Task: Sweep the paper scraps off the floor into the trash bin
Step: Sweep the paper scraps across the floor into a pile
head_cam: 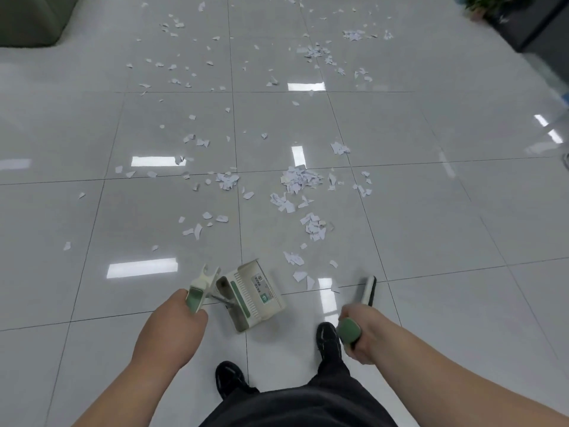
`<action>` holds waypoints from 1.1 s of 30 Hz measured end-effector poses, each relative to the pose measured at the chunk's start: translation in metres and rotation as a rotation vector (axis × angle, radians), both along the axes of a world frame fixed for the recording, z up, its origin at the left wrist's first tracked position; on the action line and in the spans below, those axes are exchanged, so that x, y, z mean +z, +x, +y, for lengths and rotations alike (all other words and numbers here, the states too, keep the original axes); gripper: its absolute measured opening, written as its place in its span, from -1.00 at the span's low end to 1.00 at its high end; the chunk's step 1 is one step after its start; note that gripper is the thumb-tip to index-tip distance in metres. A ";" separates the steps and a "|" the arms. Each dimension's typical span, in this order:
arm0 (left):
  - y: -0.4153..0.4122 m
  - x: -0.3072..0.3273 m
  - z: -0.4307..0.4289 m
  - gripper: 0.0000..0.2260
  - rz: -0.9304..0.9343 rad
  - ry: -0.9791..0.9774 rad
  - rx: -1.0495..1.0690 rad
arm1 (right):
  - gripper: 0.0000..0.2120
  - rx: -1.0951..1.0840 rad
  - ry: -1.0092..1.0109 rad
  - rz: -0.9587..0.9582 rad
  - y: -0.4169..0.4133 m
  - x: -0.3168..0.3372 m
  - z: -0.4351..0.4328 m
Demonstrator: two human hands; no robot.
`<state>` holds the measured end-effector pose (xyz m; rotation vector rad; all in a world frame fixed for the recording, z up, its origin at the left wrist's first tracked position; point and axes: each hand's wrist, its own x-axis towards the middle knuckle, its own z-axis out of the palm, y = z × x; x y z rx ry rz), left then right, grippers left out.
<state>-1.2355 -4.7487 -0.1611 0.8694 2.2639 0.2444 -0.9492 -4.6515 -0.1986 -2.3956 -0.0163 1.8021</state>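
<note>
White paper scraps (pixel 297 180) lie scattered over the glossy grey tiled floor (pixel 431 211), thickest in small heaps ahead of me and thinner toward the far end. My left hand (pixel 177 318) grips the green-capped handle of a white dustpan (pixel 252 295), whose pan hangs just above the floor in front of my feet. My right hand (pixel 361 332) grips the green top of a broom handle. The broom's head (pixel 369 289) sits near the floor, close to a few scraps. No trash bin is in sight.
A dark green sofa corner (pixel 30 20) stands at the far left. A dark cabinet with a plant (pixel 523 16) stands at the far right. My black shoes (pixel 328 337) are on the tiles below the dustpan. Ceiling lights reflect in the floor.
</note>
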 end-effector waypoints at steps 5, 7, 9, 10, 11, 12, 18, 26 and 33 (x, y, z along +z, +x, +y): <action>-0.047 0.005 -0.026 -0.94 0.004 -0.008 0.015 | -0.90 -0.244 0.031 0.165 -0.095 -0.003 0.019; -0.060 0.005 -0.033 -0.94 -0.004 -0.008 0.036 | -0.88 -0.327 0.071 0.241 -0.123 -0.001 0.038; -0.073 0.003 -0.038 -0.93 0.009 -0.020 0.054 | -0.88 -0.412 0.119 0.323 -0.144 0.006 0.058; -0.079 0.002 -0.040 -0.92 0.021 -0.029 0.063 | -0.88 -0.455 0.147 0.353 -0.152 0.009 0.069; -0.084 0.000 -0.041 -0.92 0.032 -0.038 0.074 | -0.88 -0.484 0.174 0.379 -0.159 0.012 0.079; -0.089 -0.001 -0.042 -0.92 0.041 -0.046 0.086 | -0.86 -0.498 0.199 0.408 -0.164 0.015 0.090; -0.109 -0.007 -0.026 -0.90 0.069 -0.071 0.111 | -0.88 -0.543 0.331 0.552 -0.168 0.005 0.141; -0.124 -0.004 0.044 -0.90 0.051 -0.059 0.037 | -0.92 -0.187 0.287 0.394 -0.138 0.018 0.132; -0.132 -0.002 0.136 -0.94 0.052 -0.058 -0.043 | -0.86 -0.079 0.250 0.055 -0.110 0.010 0.179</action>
